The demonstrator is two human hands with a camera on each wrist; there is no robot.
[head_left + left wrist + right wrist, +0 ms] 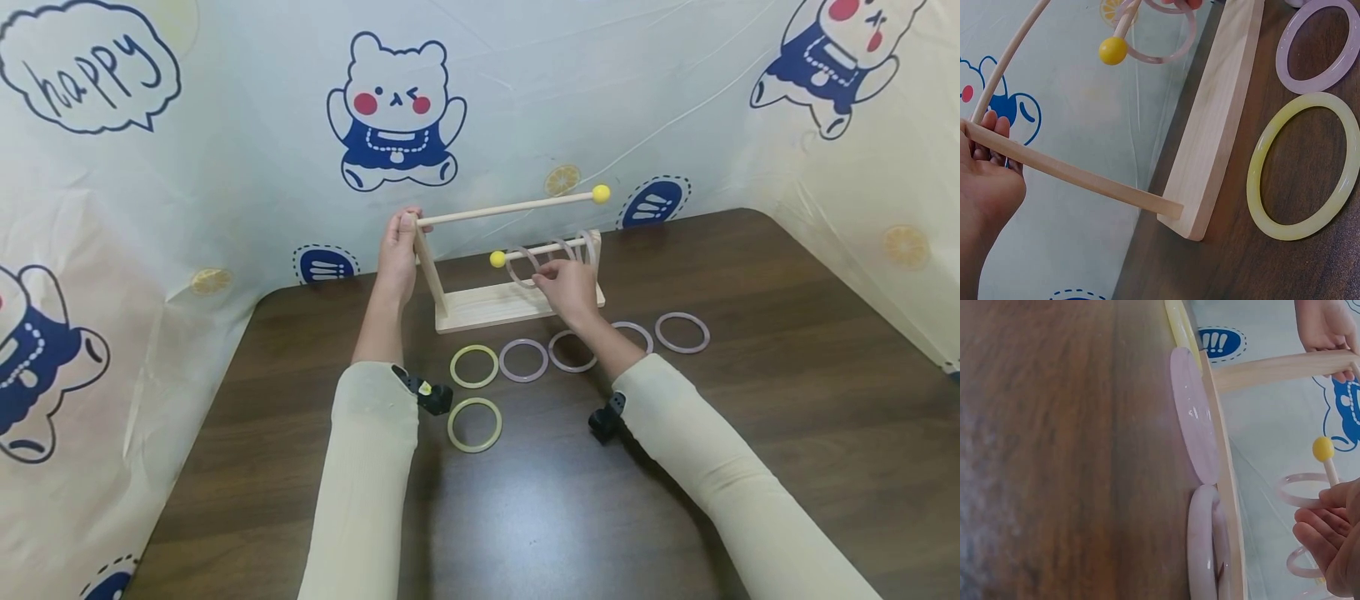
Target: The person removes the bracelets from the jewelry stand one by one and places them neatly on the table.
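Note:
A wooden ring stand (491, 308) has two rods at different heights, each tipped with a yellow ball. My left hand (398, 258) holds the top of its left post, by the upper rod (510, 207). At the lower rod, my right hand (568, 290) pinches a pale purple ring (1154, 60), which hangs around the rod just behind the lower yellow ball (498, 259). Several more pale rings (588, 237) hang farther along that rod, near the right post. The right hand partly hides the base and these rings.
In front of the stand, a yellow ring (453, 367) and several purple rings (502, 361) lie in a row on the dark wooden table (525, 533). Another yellow ring (474, 450) lies nearer. A printed cloth (255, 150) hangs behind the table.

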